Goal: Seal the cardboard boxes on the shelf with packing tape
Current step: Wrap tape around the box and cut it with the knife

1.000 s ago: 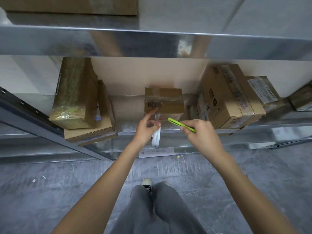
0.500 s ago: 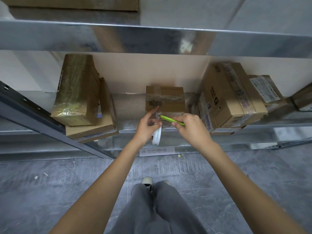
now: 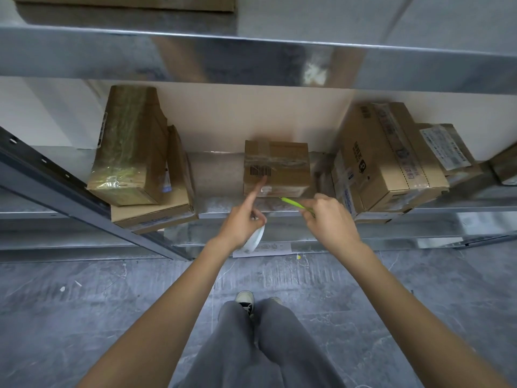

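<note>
Nearest us: grey trouser legs and one shoe (image 3: pixel 245 298) on the concrete floor (image 3: pixel 70 303); both forearms reach up toward the shelf (image 3: pixel 279 210).

Left hand (image 3: pixel 240 224): the lower fingers are curled round a roll of packing tape (image 3: pixel 255 238), which hangs below the palm; the index finger is straight, its tip pressed on the near face of the small cardboard box (image 3: pixel 277 169), just under the barcode. We judge this pins the clear strip against the cardboard so it lies taut for a cut.

Right hand (image 3: pixel 331 217): the fingers pinch a slim green cutter (image 3: pixel 293 204), tip pointed left, near the box's lower front edge. Likely lined up to sever the tape between roll and box; blade contact cannot be told.

The box sits mid-shelf, toward the back, with glossy tape already across its top and front. Well apart on the left is a stack of wrapped boxes (image 3: pixel 131 152); on the right, larger printed cartons (image 3: pixel 386 161). Upper shelf beam (image 3: pixel 251 57) farthest
</note>
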`<state>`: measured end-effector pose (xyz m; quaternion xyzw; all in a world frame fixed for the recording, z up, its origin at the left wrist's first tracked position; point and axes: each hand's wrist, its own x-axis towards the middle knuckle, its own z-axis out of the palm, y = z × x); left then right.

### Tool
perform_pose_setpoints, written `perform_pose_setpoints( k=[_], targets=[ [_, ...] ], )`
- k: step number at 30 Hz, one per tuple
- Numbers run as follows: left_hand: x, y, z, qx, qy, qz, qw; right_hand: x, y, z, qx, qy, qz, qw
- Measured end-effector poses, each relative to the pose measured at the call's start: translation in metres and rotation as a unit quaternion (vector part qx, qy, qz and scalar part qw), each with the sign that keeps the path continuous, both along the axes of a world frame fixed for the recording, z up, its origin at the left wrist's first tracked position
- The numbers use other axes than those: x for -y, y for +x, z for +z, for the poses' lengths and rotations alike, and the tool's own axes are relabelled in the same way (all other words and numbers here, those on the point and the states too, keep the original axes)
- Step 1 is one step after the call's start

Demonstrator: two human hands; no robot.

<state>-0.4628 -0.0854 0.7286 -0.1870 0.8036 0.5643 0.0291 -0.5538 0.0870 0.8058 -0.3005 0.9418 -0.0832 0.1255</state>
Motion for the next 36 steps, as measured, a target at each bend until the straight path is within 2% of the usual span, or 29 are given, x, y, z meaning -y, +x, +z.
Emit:
perform_pose_setpoints(
  k=[5, 9, 12, 15, 20, 23, 25, 29, 32, 34, 36],
  targets=[
    [-0.007, -0.001, 0.008, 0.009, 0.036, 0.043, 0.998, -0.027, -0.004, -0.02, -0.01, 0.016, -0.098, 0.995],
    [-0.002, 0.014, 0.013, -0.01, 0.037, 0.145, 0.989, -0.038, -0.01, -0.04, 0.011, -0.038, -0.189, 0.981],
    [0.006, 0.018, 0.018, -0.038, -0.038, 0.238, 0.97, -0.025, -0.02, -0.053, 0.037, -0.046, -0.179, 0.982],
    [0.014, 0.006, 0.025, -0.05, -0.141, 0.279, 0.949, -0.004, -0.032, -0.063, 0.054, -0.027, -0.157, 0.986],
    [0.03, -0.025, 0.011, -0.03, -0.227, 0.254, 0.94, 0.014, -0.054, -0.086, -0.007, 0.029, -0.113, 0.993],
    [0.039, -0.04, -0.002, -0.007, -0.24, 0.232, 0.943, 0.008, -0.063, -0.094, 0.002, 0.041, -0.094, 0.995],
    [0.045, -0.045, -0.008, 0.026, -0.25, 0.22, 0.943, 0.004, -0.067, -0.094, -0.004, -0.031, -0.1, 0.994],
    [0.042, -0.047, -0.017, 0.017, -0.179, 0.201, 0.963, 0.006, -0.065, -0.074, -0.109, -0.247, -0.088, 0.959],
    [0.043, -0.049, -0.029, 0.036, -0.256, 0.207, 0.944, 0.021, -0.058, -0.051, -0.089, -0.323, -0.044, 0.941],
    [0.045, -0.05, -0.036, 0.037, -0.274, 0.203, 0.939, 0.035, -0.061, -0.035, -0.049, -0.292, -0.007, 0.955],
    [0.045, -0.049, -0.036, 0.031, -0.275, 0.198, 0.94, 0.051, -0.071, -0.025, -0.018, -0.217, 0.04, 0.975]
  ],
)
